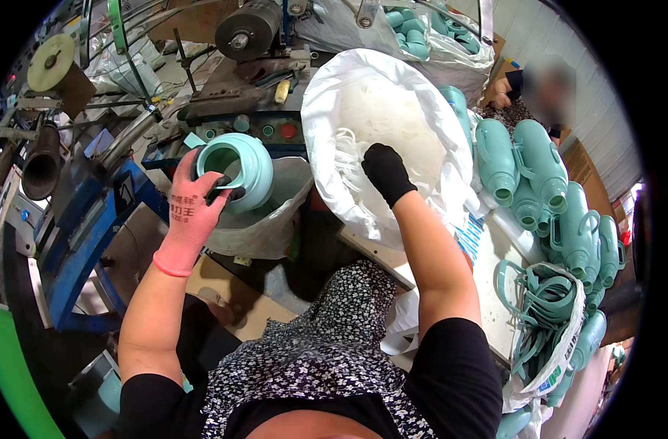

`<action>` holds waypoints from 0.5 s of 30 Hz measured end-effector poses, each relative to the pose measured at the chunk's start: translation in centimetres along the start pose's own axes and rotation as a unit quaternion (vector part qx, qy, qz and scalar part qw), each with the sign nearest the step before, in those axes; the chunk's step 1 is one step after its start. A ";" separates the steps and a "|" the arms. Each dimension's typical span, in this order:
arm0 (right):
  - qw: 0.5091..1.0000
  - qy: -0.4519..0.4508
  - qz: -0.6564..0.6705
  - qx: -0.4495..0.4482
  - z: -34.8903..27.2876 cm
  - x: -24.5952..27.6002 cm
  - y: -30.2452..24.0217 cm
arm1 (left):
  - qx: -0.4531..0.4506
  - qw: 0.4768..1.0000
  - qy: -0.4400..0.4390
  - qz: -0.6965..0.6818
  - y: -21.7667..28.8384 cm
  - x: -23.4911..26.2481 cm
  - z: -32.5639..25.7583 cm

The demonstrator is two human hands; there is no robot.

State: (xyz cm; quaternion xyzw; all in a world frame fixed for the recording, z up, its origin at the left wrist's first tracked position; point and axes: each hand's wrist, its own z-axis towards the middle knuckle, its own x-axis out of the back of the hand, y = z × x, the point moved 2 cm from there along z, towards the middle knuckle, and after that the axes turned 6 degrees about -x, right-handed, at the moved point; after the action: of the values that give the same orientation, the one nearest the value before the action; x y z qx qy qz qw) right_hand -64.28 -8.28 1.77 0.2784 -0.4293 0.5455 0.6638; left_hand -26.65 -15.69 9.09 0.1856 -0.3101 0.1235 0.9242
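My left hand, in a pink glove with dark fingertips, is closed on the rim of a teal plastic flask shell. The shell's round open mouth is turned toward me. Reaching into a large white sack, my right hand wears a black glove and its fingers are curled in. Whatever may be between those fingers is hidden. Thin white rings lie in the sack just left of this hand, beside many pale translucent pieces.
Below the shell stands a whitish bag-lined container. Several teal flask shells are piled at the right, near a bag of teal straps. Blue-framed machinery fills the left. Another person is at the far right.
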 end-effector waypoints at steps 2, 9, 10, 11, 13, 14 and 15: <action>0.999 -0.021 -0.026 0.003 0.4 -1.0 0.0 | -0.013 0.999 0.047 -0.001 0.3 1.9 0.2; 0.954 0.200 0.219 0.054 -1.8 7.8 -5.0 | 0.026 0.984 0.165 -0.063 5.9 12.2 -2.8; 0.945 0.146 0.293 0.013 -3.7 9.4 -7.0 | -0.002 0.991 0.135 -0.017 6.8 13.2 -3.6; 0.923 0.116 0.365 -0.029 -6.3 9.6 -8.4 | 0.009 0.996 0.087 -0.035 7.9 12.8 -4.6; 0.890 0.007 0.455 -0.035 -10.6 11.7 -12.6 | -0.027 0.998 -0.039 -0.042 8.7 11.0 -6.8; 0.878 -0.073 0.474 0.000 -12.5 13.2 -15.1 | -0.005 0.994 -0.083 -0.073 8.7 9.0 -8.8; 0.884 -0.048 0.453 0.102 -14.4 13.8 -16.8 | -0.049 0.988 -0.065 -0.127 8.3 6.1 -11.2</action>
State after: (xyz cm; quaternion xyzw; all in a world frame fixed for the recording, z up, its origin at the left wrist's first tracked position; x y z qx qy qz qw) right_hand -43.76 6.23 8.62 0.1455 -0.4823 0.8135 0.2907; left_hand -18.88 -2.80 6.75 0.1861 -0.3493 -0.0229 0.9181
